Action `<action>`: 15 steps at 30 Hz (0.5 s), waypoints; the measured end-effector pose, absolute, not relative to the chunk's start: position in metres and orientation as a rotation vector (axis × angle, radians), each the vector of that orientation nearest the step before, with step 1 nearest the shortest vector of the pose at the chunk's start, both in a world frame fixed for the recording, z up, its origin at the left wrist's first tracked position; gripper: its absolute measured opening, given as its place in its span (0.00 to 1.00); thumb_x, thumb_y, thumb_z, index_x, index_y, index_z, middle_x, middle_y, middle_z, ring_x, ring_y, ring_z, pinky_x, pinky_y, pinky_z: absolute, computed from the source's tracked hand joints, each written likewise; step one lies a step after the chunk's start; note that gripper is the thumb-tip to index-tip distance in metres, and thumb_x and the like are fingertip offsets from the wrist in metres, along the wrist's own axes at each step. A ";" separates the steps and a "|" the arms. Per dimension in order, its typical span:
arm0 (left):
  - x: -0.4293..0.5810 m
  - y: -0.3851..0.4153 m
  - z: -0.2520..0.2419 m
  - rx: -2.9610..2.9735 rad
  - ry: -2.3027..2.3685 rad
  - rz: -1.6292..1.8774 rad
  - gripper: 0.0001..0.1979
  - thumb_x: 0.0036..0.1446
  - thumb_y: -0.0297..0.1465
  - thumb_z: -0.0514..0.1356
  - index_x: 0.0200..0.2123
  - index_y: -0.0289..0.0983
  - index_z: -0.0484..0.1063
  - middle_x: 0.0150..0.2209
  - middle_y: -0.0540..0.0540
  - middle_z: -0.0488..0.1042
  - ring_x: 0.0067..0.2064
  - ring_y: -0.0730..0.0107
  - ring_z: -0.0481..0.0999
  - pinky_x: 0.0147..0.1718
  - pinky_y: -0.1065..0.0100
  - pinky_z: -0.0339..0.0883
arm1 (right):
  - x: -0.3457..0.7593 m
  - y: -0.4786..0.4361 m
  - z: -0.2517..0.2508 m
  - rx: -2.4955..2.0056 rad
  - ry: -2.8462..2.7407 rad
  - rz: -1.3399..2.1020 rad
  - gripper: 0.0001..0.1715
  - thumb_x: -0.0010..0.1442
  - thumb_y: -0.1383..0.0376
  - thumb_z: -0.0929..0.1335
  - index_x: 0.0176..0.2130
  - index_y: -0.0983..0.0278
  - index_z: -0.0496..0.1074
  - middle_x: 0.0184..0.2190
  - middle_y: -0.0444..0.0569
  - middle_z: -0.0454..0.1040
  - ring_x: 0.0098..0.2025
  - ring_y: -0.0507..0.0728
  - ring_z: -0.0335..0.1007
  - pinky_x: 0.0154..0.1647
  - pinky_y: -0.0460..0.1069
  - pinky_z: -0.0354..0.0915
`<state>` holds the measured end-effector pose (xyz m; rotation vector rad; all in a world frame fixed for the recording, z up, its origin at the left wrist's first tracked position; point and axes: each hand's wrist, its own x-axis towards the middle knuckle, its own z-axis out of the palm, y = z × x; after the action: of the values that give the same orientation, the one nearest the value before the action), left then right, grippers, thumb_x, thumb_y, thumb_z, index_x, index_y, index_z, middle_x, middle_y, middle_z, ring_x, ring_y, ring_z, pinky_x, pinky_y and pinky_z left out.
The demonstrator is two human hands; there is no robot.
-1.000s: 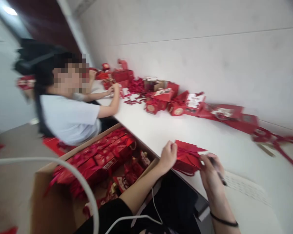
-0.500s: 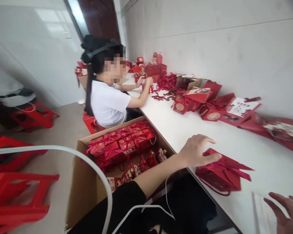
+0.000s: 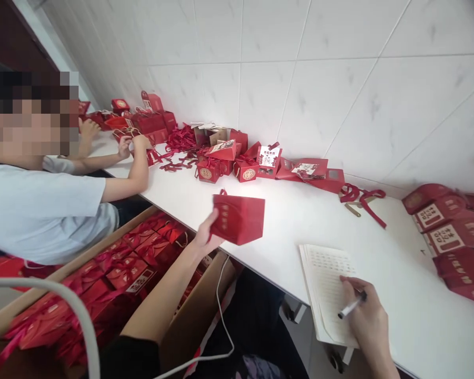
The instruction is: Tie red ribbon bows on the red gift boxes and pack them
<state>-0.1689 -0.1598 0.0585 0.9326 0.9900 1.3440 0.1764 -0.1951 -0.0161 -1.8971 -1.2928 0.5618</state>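
My left hand (image 3: 206,231) is closed on the near left side of a red gift box (image 3: 240,220), raised over the table's front edge. One flat red side with faint gold lettering faces me, and a bit of ribbon sticks up at its top. Over to the right, my right hand (image 3: 369,316) rests on a notepad (image 3: 327,263) with rows of handwriting in its upper part. A black-and-white pen (image 3: 351,305) is gripped in its fingers, slanting across the page.
A cardboard carton (image 3: 209,279) of ribboned red boxes stands below the table edge at left. Beyond it a co-worker (image 3: 51,205) handles red items. Boxes and ribbons (image 3: 181,138) line the wall; more red boxes (image 3: 442,226) stand at right. A white cable (image 3: 221,305) crosses my lap.
My view has swung right. My left hand, earlier open over the ribboned gift box, now holds it up and turned. My right hand, earlier spread by the notepad, now grips a pen on it.
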 end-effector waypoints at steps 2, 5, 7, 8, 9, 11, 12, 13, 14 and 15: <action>-0.172 -0.179 0.064 0.743 0.924 1.391 0.28 0.53 0.53 0.49 0.45 0.38 0.69 0.42 0.39 0.75 0.48 0.53 0.71 0.43 0.53 0.67 | 0.177 -0.193 -0.022 -1.922 -1.369 0.583 0.24 0.47 0.49 0.62 0.35 0.62 0.70 0.38 0.55 0.75 0.41 0.66 0.70 0.38 0.57 0.64; -0.165 -0.203 0.070 0.624 0.834 1.391 0.25 0.54 0.50 0.51 0.48 0.41 0.67 0.44 0.40 0.74 0.46 0.56 0.72 0.42 0.53 0.68 | 0.178 -0.189 -0.024 -1.916 -1.465 0.551 0.24 0.46 0.49 0.61 0.36 0.61 0.71 0.36 0.54 0.75 0.38 0.66 0.70 0.36 0.57 0.64; -0.156 -0.212 0.071 0.627 0.844 1.396 0.25 0.54 0.49 0.51 0.49 0.41 0.66 0.45 0.40 0.73 0.46 0.56 0.73 0.43 0.53 0.68 | 0.179 -0.187 -0.025 -1.905 -1.495 0.548 0.24 0.45 0.49 0.61 0.36 0.61 0.72 0.37 0.54 0.75 0.37 0.67 0.70 0.35 0.57 0.64; -0.153 -0.214 0.070 0.670 0.906 1.418 0.24 0.55 0.49 0.51 0.50 0.41 0.66 0.45 0.40 0.73 0.46 0.56 0.73 0.42 0.53 0.68 | 0.180 -0.187 -0.025 -1.902 -1.498 0.553 0.24 0.45 0.49 0.61 0.35 0.61 0.72 0.37 0.55 0.75 0.37 0.67 0.70 0.34 0.57 0.64; -0.149 -0.215 0.068 0.734 1.001 1.444 0.23 0.56 0.48 0.50 0.50 0.41 0.66 0.45 0.40 0.73 0.45 0.56 0.73 0.42 0.52 0.68 | 0.182 -0.186 -0.026 -1.900 -1.498 0.562 0.25 0.44 0.49 0.62 0.35 0.61 0.72 0.38 0.55 0.75 0.37 0.68 0.70 0.34 0.58 0.65; -0.146 -0.215 0.062 0.862 1.219 1.482 0.20 0.59 0.45 0.50 0.48 0.41 0.68 0.44 0.39 0.74 0.45 0.55 0.72 0.40 0.51 0.69 | 0.185 -0.186 -0.026 -1.903 -1.495 0.591 0.25 0.43 0.49 0.62 0.35 0.61 0.72 0.39 0.56 0.75 0.39 0.69 0.70 0.35 0.59 0.65; -0.145 -0.215 0.059 0.904 1.309 1.493 0.18 0.60 0.44 0.51 0.47 0.41 0.68 0.44 0.39 0.74 0.44 0.55 0.72 0.39 0.51 0.69 | 0.186 -0.186 -0.026 -1.909 -1.493 0.607 0.25 0.42 0.49 0.62 0.35 0.61 0.72 0.39 0.56 0.75 0.40 0.70 0.70 0.36 0.60 0.65; -0.144 -0.215 0.055 0.926 1.374 1.501 0.17 0.60 0.42 0.51 0.47 0.40 0.69 0.44 0.39 0.73 0.44 0.56 0.72 0.39 0.52 0.70 | 0.187 -0.186 -0.026 -1.917 -1.490 0.623 0.25 0.42 0.49 0.62 0.35 0.61 0.72 0.40 0.55 0.74 0.41 0.70 0.70 0.37 0.60 0.65; -0.144 -0.215 0.052 0.932 1.417 1.512 0.16 0.60 0.40 0.53 0.47 0.39 0.68 0.45 0.40 0.72 0.44 0.58 0.72 0.39 0.53 0.70 | 0.188 -0.187 -0.026 -1.929 -1.488 0.639 0.24 0.42 0.49 0.63 0.35 0.61 0.72 0.40 0.55 0.74 0.41 0.71 0.70 0.37 0.61 0.65; -0.145 -0.216 0.049 0.930 1.448 1.525 0.16 0.60 0.39 0.54 0.48 0.38 0.67 0.47 0.40 0.71 0.45 0.60 0.72 0.41 0.54 0.70 | 0.188 -0.187 -0.026 -1.940 -1.489 0.649 0.24 0.43 0.49 0.63 0.35 0.60 0.72 0.41 0.55 0.74 0.41 0.70 0.70 0.37 0.61 0.65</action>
<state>-0.1448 -0.2158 0.0486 0.9300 1.4478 1.5254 0.1882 -0.1870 -0.0258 -1.9396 -1.4890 0.6495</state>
